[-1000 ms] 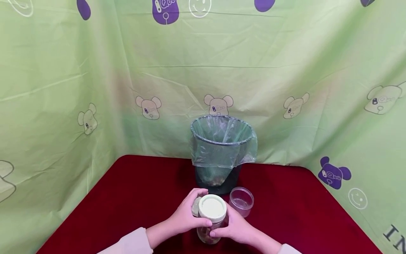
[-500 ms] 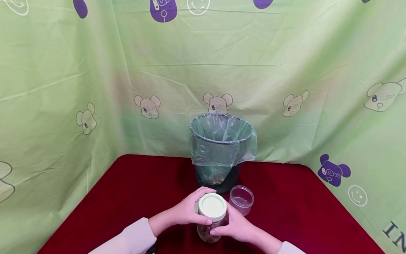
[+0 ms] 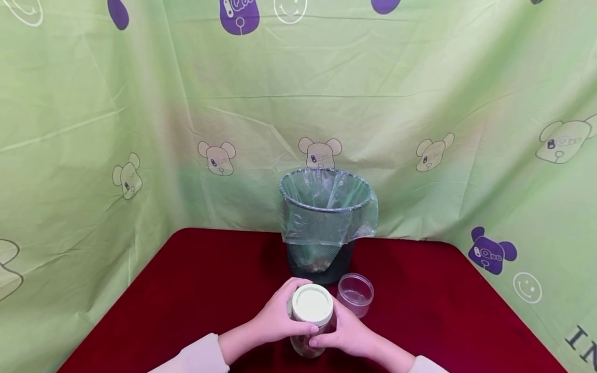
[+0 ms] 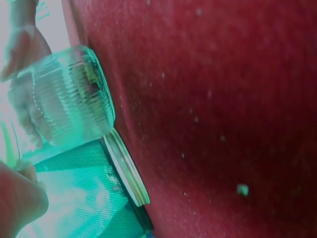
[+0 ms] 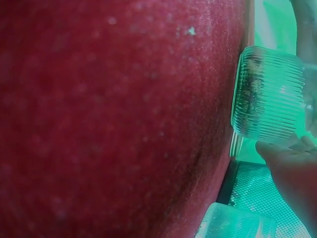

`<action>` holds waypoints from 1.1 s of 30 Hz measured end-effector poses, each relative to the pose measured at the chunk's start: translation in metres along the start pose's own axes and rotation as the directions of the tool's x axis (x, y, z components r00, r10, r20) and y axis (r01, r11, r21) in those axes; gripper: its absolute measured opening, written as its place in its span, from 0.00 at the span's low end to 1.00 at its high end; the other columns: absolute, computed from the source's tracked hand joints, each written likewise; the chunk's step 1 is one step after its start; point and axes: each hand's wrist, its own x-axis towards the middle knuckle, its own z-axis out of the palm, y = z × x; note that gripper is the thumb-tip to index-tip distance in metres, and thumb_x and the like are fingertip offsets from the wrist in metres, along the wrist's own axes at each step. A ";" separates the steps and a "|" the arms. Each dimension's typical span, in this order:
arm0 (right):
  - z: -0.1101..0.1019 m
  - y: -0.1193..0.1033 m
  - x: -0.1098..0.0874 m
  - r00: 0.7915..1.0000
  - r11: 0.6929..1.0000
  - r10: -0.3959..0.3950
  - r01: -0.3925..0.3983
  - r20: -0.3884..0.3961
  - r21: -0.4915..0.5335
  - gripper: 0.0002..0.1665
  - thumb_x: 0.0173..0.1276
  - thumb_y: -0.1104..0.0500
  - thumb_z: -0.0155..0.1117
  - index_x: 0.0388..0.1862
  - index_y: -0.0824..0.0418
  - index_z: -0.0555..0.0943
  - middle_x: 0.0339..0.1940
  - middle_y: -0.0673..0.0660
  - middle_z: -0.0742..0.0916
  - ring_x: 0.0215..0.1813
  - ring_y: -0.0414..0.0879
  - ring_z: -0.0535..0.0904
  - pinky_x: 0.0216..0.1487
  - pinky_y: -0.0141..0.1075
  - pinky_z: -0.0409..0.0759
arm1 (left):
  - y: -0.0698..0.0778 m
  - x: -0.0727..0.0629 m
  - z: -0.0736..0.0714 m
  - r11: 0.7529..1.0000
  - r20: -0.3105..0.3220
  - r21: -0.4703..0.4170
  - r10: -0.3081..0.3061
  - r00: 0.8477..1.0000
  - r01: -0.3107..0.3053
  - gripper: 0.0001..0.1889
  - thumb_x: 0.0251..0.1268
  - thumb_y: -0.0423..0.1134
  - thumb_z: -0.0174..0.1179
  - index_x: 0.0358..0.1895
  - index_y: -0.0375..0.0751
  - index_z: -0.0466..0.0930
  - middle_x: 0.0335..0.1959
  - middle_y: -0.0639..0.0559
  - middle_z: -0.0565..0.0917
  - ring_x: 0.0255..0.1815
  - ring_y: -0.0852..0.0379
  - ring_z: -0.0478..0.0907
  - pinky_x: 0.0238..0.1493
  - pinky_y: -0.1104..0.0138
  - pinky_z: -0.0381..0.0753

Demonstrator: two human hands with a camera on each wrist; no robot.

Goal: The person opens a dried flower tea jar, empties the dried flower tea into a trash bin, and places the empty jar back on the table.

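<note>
Find the jar (image 4: 74, 101) on the near side of the red table (image 3: 210, 269), around the middle, well away from both far corners. Looks upright; hard to tell about its bottom touching the cloth. See the left hand (image 3: 275, 317) curled round the top of the jar at the white lid (image 3: 313, 303), thumb in front, fingers behind. Hard to tell between gripping the lid and gripping just under its rim. See the right hand (image 3: 352, 334) wrapped round the clear side lower down, thumb in front too. Seems a good time for working the lid.

Hold the jar firmly down low with the right hand, with no hard squeezing. Move the left hand fully onto the lid and turn slowly, with no tipping. Be gentle with the dark bits (image 4: 91, 79) low inside. Stop and line up again after any crooked feeling.

Watch for the clear tub (image 3: 355, 292), just past the right hand, and the flat round thing (image 4: 125, 168) just behind the jar. Leave the bin (image 3: 344, 260), by the middle of the far edge, alone.
</note>
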 end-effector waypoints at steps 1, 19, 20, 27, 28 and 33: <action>0.000 0.000 0.000 1.000 1.000 0.001 -0.001 0.000 0.001 0.46 0.55 0.63 0.75 0.70 0.58 0.62 0.60 0.56 0.77 0.62 0.47 0.73 0.63 0.35 0.69 | 0.000 -0.001 0.001 1.000 -0.010 0.007 0.008 1.000 -0.008 0.36 0.45 0.48 0.77 0.60 0.50 0.70 0.54 0.60 0.75 0.54 0.59 0.73 0.56 0.62 0.73; 0.001 0.001 0.000 1.000 1.000 -0.003 0.003 0.004 0.001 0.45 0.56 0.62 0.75 0.68 0.62 0.62 0.60 0.63 0.77 0.61 0.59 0.74 0.63 0.41 0.71 | 0.006 0.010 -0.026 0.995 -0.118 0.045 0.096 0.988 -0.091 0.34 0.49 0.42 0.74 0.62 0.44 0.70 0.55 0.55 0.75 0.56 0.54 0.73 0.57 0.62 0.72; 0.001 0.001 0.000 1.000 1.000 -0.004 0.004 0.001 -0.007 0.45 0.56 0.62 0.75 0.68 0.63 0.62 0.60 0.64 0.77 0.61 0.61 0.74 0.63 0.41 0.71 | 0.004 0.010 -0.029 0.994 -0.129 0.064 0.101 0.986 -0.093 0.34 0.50 0.42 0.74 0.62 0.44 0.70 0.55 0.54 0.75 0.56 0.54 0.73 0.57 0.61 0.72; 0.002 0.001 0.000 1.000 1.000 0.009 -0.009 0.003 0.015 0.47 0.55 0.62 0.75 0.69 0.70 0.61 0.62 0.70 0.74 0.62 0.66 0.71 0.61 0.40 0.72 | -0.013 0.010 -0.051 0.987 -0.229 0.144 -0.036 0.973 0.071 0.37 0.46 0.46 0.77 0.62 0.43 0.72 0.55 0.56 0.74 0.56 0.56 0.72 0.58 0.58 0.71; 0.002 0.001 0.000 1.000 1.000 0.018 -0.018 0.002 0.021 0.47 0.55 0.62 0.75 0.69 0.69 0.61 0.62 0.70 0.74 0.63 0.66 0.70 0.61 0.40 0.72 | -0.016 0.010 -0.054 0.984 -0.242 0.148 -0.064 0.968 0.103 0.38 0.45 0.47 0.77 0.62 0.42 0.72 0.54 0.56 0.74 0.56 0.57 0.72 0.58 0.58 0.71; 0.003 -0.001 -0.001 0.999 0.998 0.052 -0.052 -0.012 0.023 0.47 0.55 0.61 0.76 0.69 0.64 0.62 0.63 0.69 0.73 0.65 0.65 0.68 0.62 0.38 0.71 | -0.030 0.008 -0.064 0.963 -0.280 0.169 -0.157 0.947 0.210 0.41 0.42 0.48 0.78 0.62 0.38 0.72 0.54 0.53 0.75 0.55 0.54 0.72 0.57 0.53 0.71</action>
